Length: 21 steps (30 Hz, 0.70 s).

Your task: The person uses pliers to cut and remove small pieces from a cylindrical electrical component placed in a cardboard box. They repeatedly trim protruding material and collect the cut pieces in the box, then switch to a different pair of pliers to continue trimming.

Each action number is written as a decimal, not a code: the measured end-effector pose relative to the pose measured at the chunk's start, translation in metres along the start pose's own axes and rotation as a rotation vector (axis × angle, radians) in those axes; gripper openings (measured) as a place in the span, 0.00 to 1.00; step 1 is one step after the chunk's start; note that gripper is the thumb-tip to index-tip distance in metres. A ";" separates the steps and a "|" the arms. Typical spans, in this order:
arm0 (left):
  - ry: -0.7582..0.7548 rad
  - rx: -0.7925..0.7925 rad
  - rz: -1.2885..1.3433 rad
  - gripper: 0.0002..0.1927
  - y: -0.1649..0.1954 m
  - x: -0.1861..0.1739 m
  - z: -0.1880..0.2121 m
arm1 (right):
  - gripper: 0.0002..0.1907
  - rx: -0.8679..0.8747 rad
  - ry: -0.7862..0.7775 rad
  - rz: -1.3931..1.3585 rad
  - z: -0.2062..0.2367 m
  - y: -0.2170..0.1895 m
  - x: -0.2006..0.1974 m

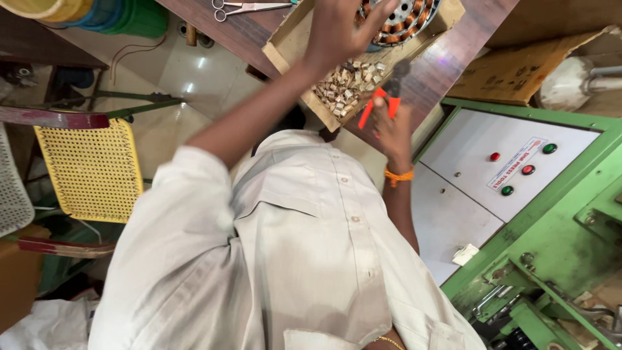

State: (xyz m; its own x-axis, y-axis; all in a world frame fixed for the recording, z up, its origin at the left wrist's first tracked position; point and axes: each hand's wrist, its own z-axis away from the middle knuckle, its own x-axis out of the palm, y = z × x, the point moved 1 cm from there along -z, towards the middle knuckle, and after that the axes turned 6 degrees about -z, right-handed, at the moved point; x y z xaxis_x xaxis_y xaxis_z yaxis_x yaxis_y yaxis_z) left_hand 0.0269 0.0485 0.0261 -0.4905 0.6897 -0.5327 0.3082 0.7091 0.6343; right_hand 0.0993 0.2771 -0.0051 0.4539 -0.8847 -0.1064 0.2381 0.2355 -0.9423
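Two hands work at a cardboard tray [285, 55] on a dark wood table [447, 58]. Right hand [392, 126] grips orange-handled pliers [382, 97] at the tray's near edge, fist closed round the handles, orange band on the wrist. Left hand [340, 29], fingers spread and loose, hovers over the tray, holding nothing that shows. Inside the tray: small tan blocks [343, 87] and a copper-wound stator [402, 16]. Scissors [246, 8] lie left of the tray. Green machine [551, 220] with buttons right of it; yellow chair [91, 172] well left.
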 end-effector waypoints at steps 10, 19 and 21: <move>-0.552 -0.792 1.046 0.27 0.091 0.063 0.100 | 0.22 -0.440 0.537 -0.039 0.012 -0.043 -0.011; -0.708 -0.708 0.572 0.27 0.037 0.016 0.116 | 0.23 -0.178 0.231 -0.025 0.025 -0.021 -0.035; -0.568 -0.549 0.413 0.24 0.031 -0.010 0.094 | 0.23 -0.100 0.324 -0.162 0.022 -0.015 -0.029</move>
State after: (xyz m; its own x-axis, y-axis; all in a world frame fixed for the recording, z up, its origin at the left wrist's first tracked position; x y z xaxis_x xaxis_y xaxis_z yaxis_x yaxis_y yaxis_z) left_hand 0.1176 0.0774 -0.0019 0.0965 0.9469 -0.3068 -0.1341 0.3178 0.9386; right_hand 0.1016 0.3080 0.0190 0.1180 -0.9924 -0.0336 0.1919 0.0559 -0.9798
